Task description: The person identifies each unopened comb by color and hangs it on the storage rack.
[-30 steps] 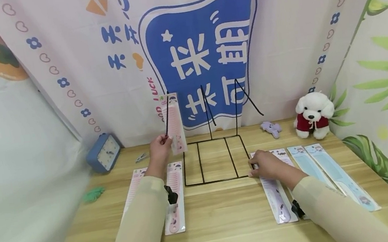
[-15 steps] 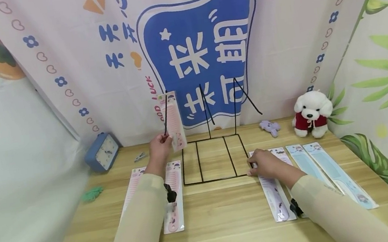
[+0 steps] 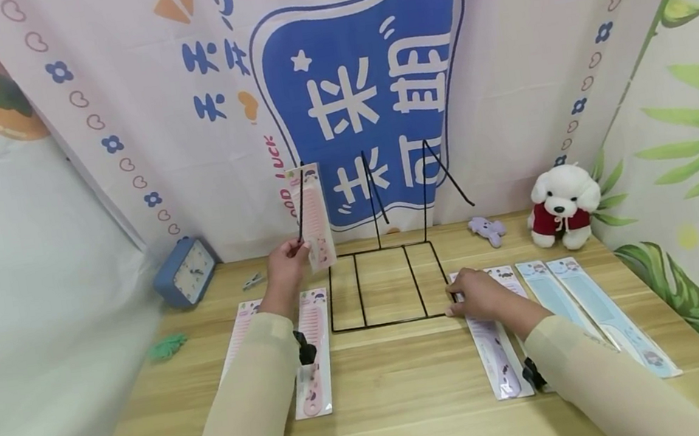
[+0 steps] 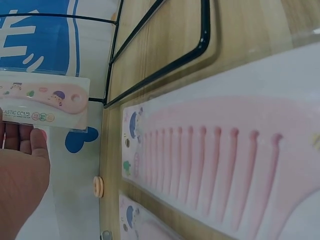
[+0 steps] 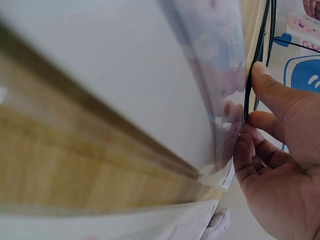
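A black wire rack (image 3: pixel 391 324) with three upright rods and slanting prongs stands on the table. On its left prong hangs a packaged pink comb (image 3: pixel 317 215), handle end down. My left hand (image 3: pixel 285 272) pinches the tip of that prong, just left of the package. In the left wrist view, the fingers of my left hand (image 4: pixel 22 180) are beside the package's lower part. My right hand (image 3: pixel 478 297) grips the front right corner of the rack's base. The right wrist view shows my right hand (image 5: pixel 287 145) with thumb and fingers pinching the black wire.
Packaged pink combs (image 3: pixel 311 354) lie at left, partly under my left arm. Purple (image 3: pixel 496 354) and blue packaged combs (image 3: pixel 611 315) lie at right. Around them are a blue clock (image 3: pixel 185 271), a green clip (image 3: pixel 168 346), a purple toy (image 3: pixel 487 230) and a plush dog (image 3: pixel 565 206).
The hanging comb package sways slightly on the prong. Both hands keep their places on the rack.
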`<state>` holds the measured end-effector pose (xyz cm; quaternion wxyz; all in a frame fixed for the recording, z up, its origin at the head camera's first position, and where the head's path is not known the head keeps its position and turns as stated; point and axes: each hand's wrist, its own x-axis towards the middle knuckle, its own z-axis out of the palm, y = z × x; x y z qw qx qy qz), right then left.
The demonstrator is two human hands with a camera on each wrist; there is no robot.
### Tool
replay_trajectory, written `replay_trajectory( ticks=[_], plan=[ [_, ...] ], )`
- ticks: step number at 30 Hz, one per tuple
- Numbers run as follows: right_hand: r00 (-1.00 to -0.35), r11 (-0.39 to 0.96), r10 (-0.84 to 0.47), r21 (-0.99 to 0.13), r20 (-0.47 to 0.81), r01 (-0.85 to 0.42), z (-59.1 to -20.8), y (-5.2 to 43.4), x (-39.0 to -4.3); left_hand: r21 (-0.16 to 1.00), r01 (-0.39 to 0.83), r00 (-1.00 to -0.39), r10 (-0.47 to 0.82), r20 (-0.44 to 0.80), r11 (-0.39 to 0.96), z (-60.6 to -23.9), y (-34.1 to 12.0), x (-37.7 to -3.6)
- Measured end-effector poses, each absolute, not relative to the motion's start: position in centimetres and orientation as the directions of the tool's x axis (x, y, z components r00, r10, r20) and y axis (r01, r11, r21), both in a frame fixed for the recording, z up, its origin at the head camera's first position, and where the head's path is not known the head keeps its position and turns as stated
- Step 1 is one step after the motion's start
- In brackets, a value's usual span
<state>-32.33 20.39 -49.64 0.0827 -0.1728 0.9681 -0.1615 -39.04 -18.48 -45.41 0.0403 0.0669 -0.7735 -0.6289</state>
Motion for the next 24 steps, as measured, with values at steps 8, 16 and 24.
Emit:
replay_trajectory(
  ticks=[8, 16, 24],
  plan=[
    [-0.920, 0.884, -0.375, -0.340, -0.110, -0.320, -49.6, 20.1, -32.4, 0.918, -0.077, -0.997, -0.037, -0.069, 0.389, -45.6, -21.3, -37.4],
    [-0.919, 0.887, -0.376, -0.332, -0.114, -0.322, -49.2, 20.5, -32.1, 0.568, -0.091, -0.995, -0.045, -0.094, 0.818, -46.8, -25.8, -33.4],
    [-0.921, 0.889, -0.372, -0.328, -0.115, -0.318, -49.3, 20.7, -32.2, 0.291, -0.264, -0.948, -0.192, -0.253, 0.920, -47.5, -29.3, -29.2]
  ],
)
